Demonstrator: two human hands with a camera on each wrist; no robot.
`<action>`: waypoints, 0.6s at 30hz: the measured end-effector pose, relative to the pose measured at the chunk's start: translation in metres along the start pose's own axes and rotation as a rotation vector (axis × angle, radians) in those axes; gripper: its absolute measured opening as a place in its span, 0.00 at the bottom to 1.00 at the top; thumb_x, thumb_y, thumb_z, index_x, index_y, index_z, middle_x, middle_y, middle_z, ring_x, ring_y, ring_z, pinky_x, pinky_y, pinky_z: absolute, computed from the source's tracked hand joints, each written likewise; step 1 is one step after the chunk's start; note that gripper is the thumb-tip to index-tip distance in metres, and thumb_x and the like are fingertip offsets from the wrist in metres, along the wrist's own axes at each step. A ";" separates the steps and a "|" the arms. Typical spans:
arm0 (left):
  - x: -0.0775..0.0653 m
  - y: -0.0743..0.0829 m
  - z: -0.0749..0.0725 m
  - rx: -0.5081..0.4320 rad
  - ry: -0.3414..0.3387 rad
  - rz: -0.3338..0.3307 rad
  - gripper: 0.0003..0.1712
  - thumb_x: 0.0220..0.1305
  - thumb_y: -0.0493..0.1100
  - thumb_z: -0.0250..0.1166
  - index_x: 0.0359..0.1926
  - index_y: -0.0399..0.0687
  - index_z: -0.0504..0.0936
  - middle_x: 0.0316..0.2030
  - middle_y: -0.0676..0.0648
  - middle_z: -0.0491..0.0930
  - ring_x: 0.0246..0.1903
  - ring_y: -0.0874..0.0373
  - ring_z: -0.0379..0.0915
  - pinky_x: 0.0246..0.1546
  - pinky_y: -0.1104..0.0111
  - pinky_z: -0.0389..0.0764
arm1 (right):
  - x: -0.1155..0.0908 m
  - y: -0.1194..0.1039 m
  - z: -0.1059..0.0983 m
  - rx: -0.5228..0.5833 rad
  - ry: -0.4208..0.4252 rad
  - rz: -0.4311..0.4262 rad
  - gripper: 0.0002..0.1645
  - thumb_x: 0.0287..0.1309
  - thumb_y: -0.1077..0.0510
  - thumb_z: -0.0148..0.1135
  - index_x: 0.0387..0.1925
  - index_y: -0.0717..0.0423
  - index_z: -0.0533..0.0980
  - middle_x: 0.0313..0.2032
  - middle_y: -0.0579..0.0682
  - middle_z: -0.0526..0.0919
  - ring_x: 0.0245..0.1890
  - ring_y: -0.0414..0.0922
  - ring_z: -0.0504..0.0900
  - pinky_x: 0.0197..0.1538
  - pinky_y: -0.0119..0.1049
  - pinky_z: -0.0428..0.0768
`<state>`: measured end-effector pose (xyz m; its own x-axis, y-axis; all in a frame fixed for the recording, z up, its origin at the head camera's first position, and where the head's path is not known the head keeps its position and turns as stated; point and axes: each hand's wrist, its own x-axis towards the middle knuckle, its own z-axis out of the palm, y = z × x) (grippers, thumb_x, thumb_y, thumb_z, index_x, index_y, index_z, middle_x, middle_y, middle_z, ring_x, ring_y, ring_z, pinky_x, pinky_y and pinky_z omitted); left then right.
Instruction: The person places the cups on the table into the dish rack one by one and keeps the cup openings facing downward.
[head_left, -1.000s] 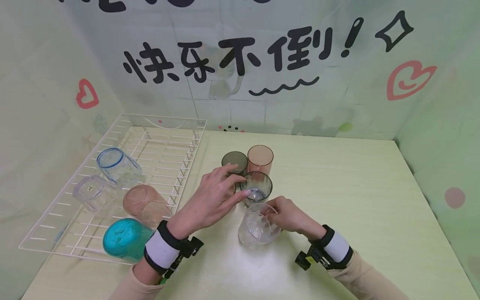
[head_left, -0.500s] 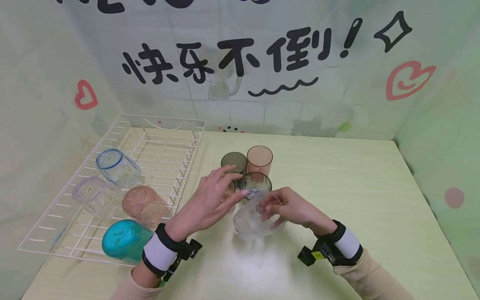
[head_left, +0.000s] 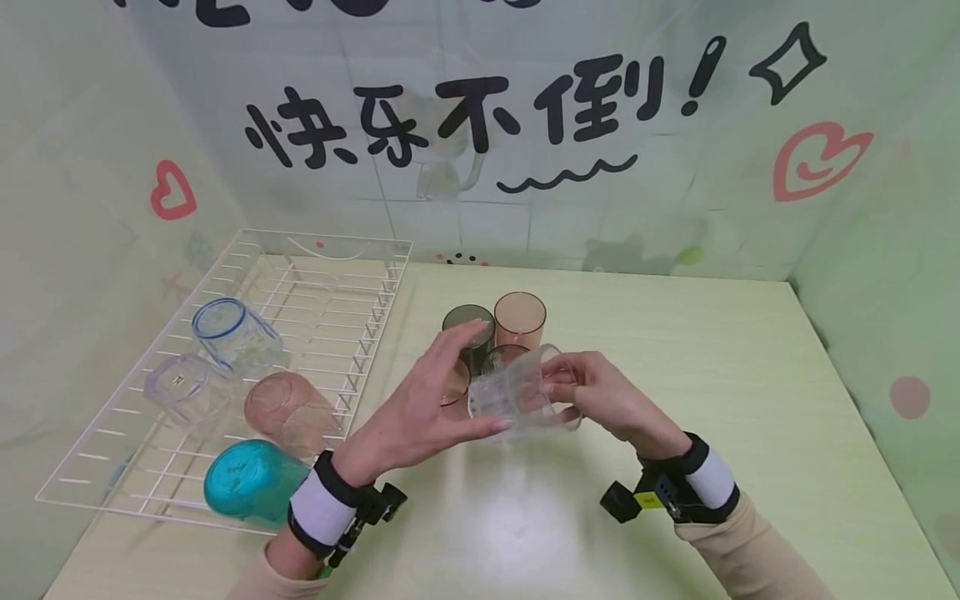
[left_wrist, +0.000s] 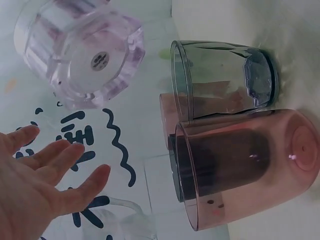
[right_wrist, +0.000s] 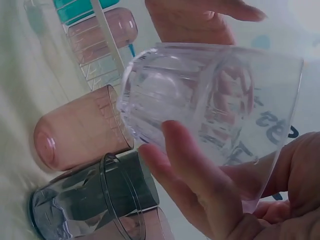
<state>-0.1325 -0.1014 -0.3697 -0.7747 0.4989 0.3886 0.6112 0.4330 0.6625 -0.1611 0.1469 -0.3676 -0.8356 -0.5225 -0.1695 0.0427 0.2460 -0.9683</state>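
Observation:
A clear faceted cup (head_left: 495,402) lies tilted on its side in the air, its base towards the left. My right hand (head_left: 603,396) grips it near the rim, fingers on the outer wall in the right wrist view. A small round sticker shows on the cup's base (left_wrist: 100,61) in the left wrist view. My left hand (head_left: 420,408) is spread beside the base, thumb below it and fingers above. Just behind stand a smoky grey cup (left_wrist: 215,75), a pink cup (left_wrist: 240,175), a dark grey cup (head_left: 461,317) and an amber-pink cup (head_left: 521,315), all upright.
On the left of the table (head_left: 712,433) is a white wire rack (head_left: 327,236). It holds a blue-rimmed clear cup (head_left: 243,337), a pale lilac cup (head_left: 187,387), a pink cup (head_left: 288,408) and a teal cup (head_left: 251,483). A printed cloth backdrop (head_left: 600,225) rises behind.
My right hand has raised the clear cup and turned it from upright onto its side, base to the left. The left hand has opened wider, its thumb now by the cup.

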 end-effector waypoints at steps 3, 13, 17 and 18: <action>0.003 -0.001 0.004 -0.033 0.026 0.110 0.60 0.46 0.50 0.80 0.73 0.40 0.53 0.69 0.43 0.59 0.66 0.51 0.57 0.64 0.53 0.62 | 0.001 0.001 0.000 0.041 0.000 -0.012 0.15 0.66 0.73 0.52 0.51 0.80 0.71 0.38 0.61 0.85 0.35 0.47 0.85 0.28 0.32 0.79; 0.011 -0.001 0.014 -0.048 0.124 0.317 0.57 0.45 0.59 0.79 0.69 0.39 0.62 0.65 0.42 0.67 0.67 0.46 0.58 0.63 0.54 0.64 | 0.003 0.001 0.006 0.163 0.007 -0.019 0.17 0.67 0.70 0.54 0.53 0.80 0.71 0.41 0.61 0.85 0.39 0.43 0.85 0.31 0.31 0.78; 0.011 -0.001 0.017 -0.057 0.124 0.292 0.55 0.45 0.56 0.80 0.70 0.43 0.62 0.67 0.42 0.64 0.68 0.46 0.58 0.62 0.54 0.65 | 0.004 0.002 0.007 0.211 0.004 -0.029 0.18 0.67 0.71 0.52 0.55 0.82 0.68 0.43 0.61 0.84 0.40 0.43 0.85 0.40 0.36 0.82; 0.011 -0.001 0.018 -0.059 0.122 0.283 0.55 0.46 0.56 0.80 0.70 0.44 0.62 0.67 0.42 0.63 0.68 0.46 0.58 0.62 0.54 0.66 | 0.005 0.002 0.007 0.227 0.002 -0.030 0.19 0.67 0.71 0.53 0.55 0.83 0.68 0.42 0.61 0.84 0.39 0.43 0.85 0.41 0.37 0.83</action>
<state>-0.1388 -0.0830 -0.3779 -0.5908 0.4985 0.6344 0.7978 0.2433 0.5517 -0.1609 0.1389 -0.3717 -0.8393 -0.5254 -0.1395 0.1393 0.0401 -0.9894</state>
